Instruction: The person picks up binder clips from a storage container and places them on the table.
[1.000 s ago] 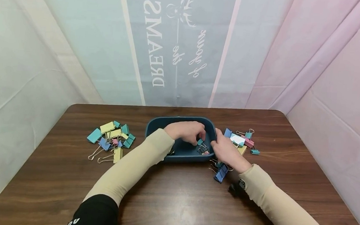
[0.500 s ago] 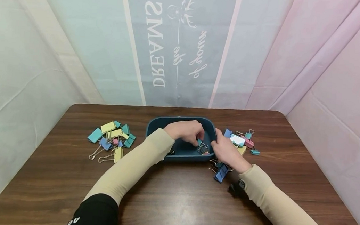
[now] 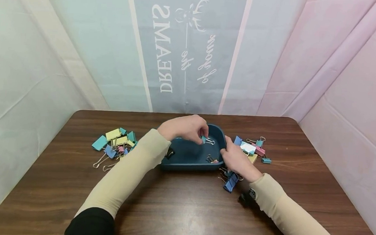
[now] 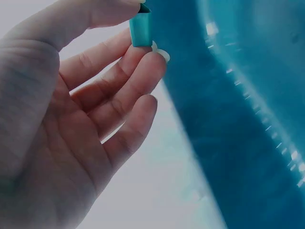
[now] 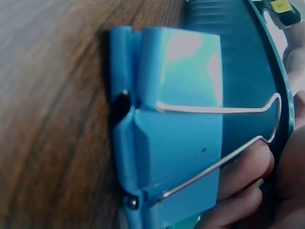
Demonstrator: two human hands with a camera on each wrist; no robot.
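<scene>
My left hand (image 3: 185,128) is above the dark blue tray (image 3: 188,166). Between thumb and fingers it pinches a small teal binder clip (image 3: 203,139); its silver wire handles point right. The left wrist view shows the teal binder clip (image 4: 141,29) near the thumb tip, the other fingers loosely bent. My right hand (image 3: 237,159) grips the tray's right rim. In the right wrist view, a large blue binder clip (image 5: 186,71) stands close in front of the right fingers (image 5: 245,171) and the tray wall. A few small clips (image 3: 212,159) lie at the tray's front right.
Left of the tray is a heap of yellow, teal, blue and pink binder clips (image 3: 119,141), partly behind my left sleeve. More clips, including a pink binder clip (image 3: 259,150), lie right of the tray around my right hand. Everything rests on a brown wooden table (image 3: 181,208).
My left hand has risen from the tray's floor and moved back and slightly left, lifting the teal binder clip. The right hand has stayed at the tray's rim.
</scene>
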